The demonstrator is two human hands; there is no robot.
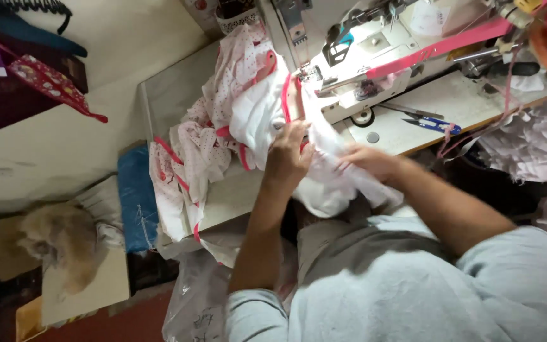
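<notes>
In the head view, white fabric with pink trim (257,117) is bunched at twelve o'clock from the body, just before the sewing machine (375,47) on the counter (463,101). The left hand (288,156) is closed over a fold of it; the right hand (365,158) pinches its edge. Fingers near the needle could be caught, and the dotted pile (188,158) overhanging at nine o'clock could drag the seam crooked.
</notes>
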